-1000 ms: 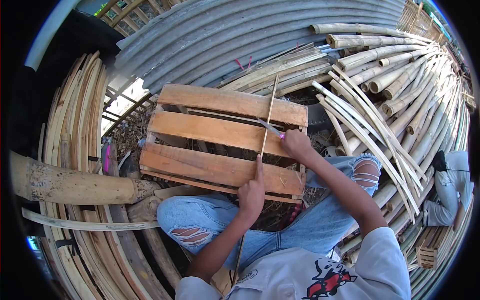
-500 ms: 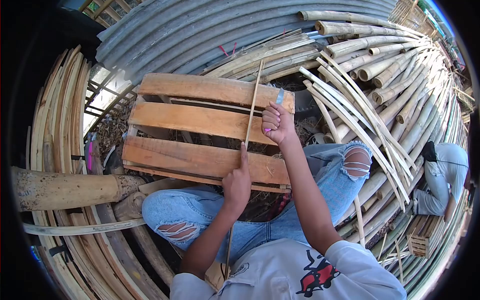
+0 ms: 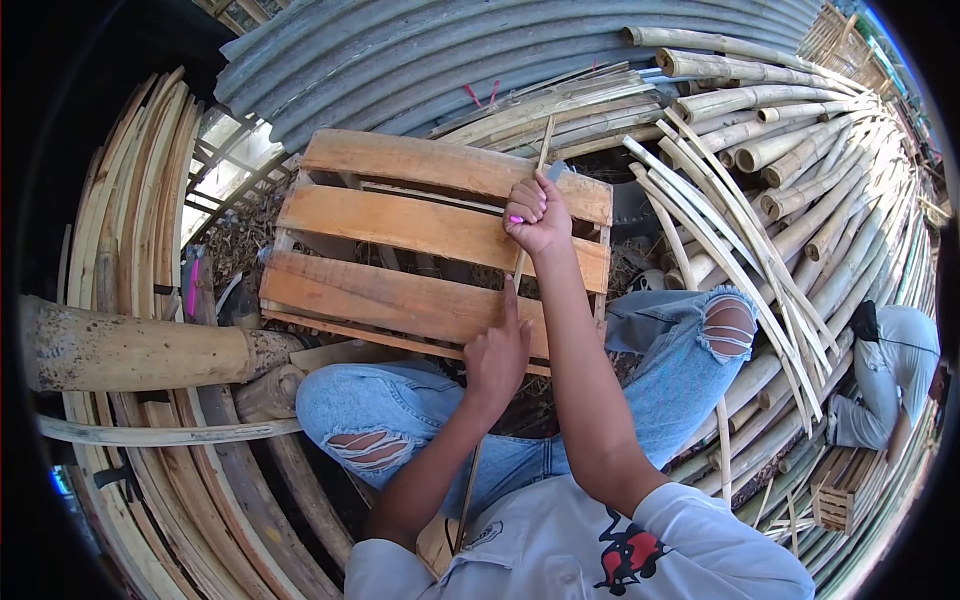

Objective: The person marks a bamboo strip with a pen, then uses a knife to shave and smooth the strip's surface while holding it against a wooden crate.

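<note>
A slatted wooden crate (image 3: 390, 215) stands in front of my lap. Across its slats runs a thin bamboo strip (image 3: 546, 142), which reappears below my hands and passes over my lap. My left hand (image 3: 496, 362) is closed around this strip near the crate's front slat, index finger pointing along it. My right hand (image 3: 539, 214) is a fist around a knife, just above the left hand and over the strip. The knife's blade (image 3: 557, 170) sticks out past the top of the fist, and a bit of pink shows between the fingers.
Bamboo poles (image 3: 790, 150) and split strips (image 3: 725, 240) lie piled at right. Long wooden strips (image 3: 150, 200) and a thick bamboo post (image 3: 140, 345) are at left. Corrugated sheeting (image 3: 430, 60) stands behind. At far right another person (image 3: 890, 370) bends near a small crate (image 3: 833, 490).
My right hand with the knife has moved left, onto the strip. My left hand has shifted slightly right. The view has turned a little, so the crate sits further right and higher.
</note>
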Demonstrator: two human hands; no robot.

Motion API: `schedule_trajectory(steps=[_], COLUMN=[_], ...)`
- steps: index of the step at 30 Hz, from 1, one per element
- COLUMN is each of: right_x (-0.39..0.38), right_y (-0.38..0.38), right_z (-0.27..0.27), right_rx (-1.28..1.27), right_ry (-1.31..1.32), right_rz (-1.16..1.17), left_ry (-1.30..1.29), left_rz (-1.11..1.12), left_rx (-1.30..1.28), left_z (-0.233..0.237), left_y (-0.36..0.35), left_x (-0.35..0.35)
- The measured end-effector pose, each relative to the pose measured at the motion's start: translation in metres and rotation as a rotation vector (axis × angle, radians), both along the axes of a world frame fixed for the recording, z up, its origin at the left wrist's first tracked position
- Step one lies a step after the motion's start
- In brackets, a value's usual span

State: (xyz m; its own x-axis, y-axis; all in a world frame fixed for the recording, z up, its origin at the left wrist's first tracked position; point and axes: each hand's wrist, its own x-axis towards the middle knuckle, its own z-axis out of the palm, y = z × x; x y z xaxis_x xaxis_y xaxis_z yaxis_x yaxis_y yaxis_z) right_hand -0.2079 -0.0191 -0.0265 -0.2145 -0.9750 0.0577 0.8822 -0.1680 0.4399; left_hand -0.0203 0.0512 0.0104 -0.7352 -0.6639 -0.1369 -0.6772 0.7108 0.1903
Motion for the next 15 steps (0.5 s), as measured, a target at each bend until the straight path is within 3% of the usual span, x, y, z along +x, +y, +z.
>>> schedule_trajectory(steps=[6,9,12,14,15], right_x=[0.003,-0.008,-0.017,-0.023,-0.024], right_y=[-0.002,0.003,0.012,0.024,0.035], right_z=[-0.004,-0.006,-0.004,-0.002,0.003], right_rx=[-0.04,-0.084,-0.042,-0.031,0.138], right_ry=[0.02,-0.115,-0.093,0.011,0.296], right_rz=[-0.098,-0.135,-0.063,-0.018,0.016], left_ry=[0.092,0.083,0.086,0.085,0.08], left_rz=[0.037,0.035,0.024,0.019,0.021], left_rx=[0.127,0.12,0.124,0.127,0.134], left_z=[0.008,0.005,0.003,-0.002,-0.003], left_y=[0.001,0.001,0.001,0.0,-0.001], left_x=[-0.001,-0.001,0.001,0.002,0.002])
